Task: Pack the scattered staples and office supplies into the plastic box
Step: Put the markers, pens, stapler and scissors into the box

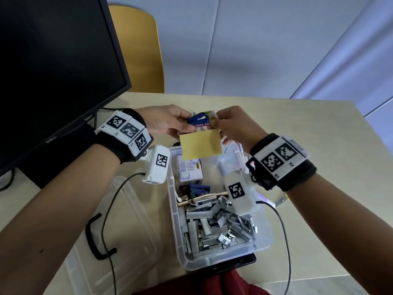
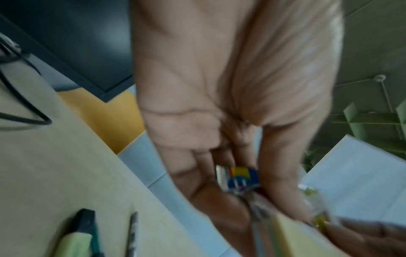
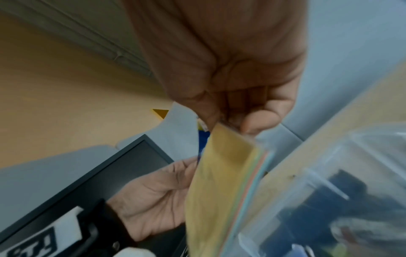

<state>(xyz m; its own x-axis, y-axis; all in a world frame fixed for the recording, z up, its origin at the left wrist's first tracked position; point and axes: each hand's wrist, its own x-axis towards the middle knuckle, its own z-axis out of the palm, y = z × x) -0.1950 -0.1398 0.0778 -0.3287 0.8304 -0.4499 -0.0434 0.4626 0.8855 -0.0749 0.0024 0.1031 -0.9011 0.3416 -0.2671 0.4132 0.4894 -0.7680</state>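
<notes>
Yellow paper is hanging at the middle of the head view: a packet of sticky notes (image 1: pixel 201 135), its printed header card held up top and its pad drooping below. The left hand (image 1: pixel 168 121) is pinching the header's left end, the right hand (image 1: pixel 232 124) is pinching its right end, so both grips are closed on the same packet. In the right wrist view the pad (image 3: pixel 222 182) is showing thin coloured layers along its edge, hanging downward from the fingertips (image 3: pixel 255 121).

The relation that matters: the packet is hovering directly above the far end of the clear plastic box (image 1: pixel 265 233), which is sitting on the bench (image 1: pixel 319 145) in the lower centre of the frame. The pad's lower edge is overlapping the box's far rim in the picture, not yet inside. The header's long axis is running left to right, across the box's short side, and neither hand is clearly the nearer one to the opening.

The box's near half is heaped with loose staple strips (image 1: pixel 217 226); the far half is holding a small white carton (image 1: pixel 189 169), with some room beside it. A straight lowering into that far end looks like the likely move, and the pad, being floppy, may fold against the carton unless it is guided. The box lid (image 1: pixel 119 231) is lying on the bench at lower left, and a highlighter (image 2: pixel 79 238) is waiting in the left wrist view's lower left
</notes>
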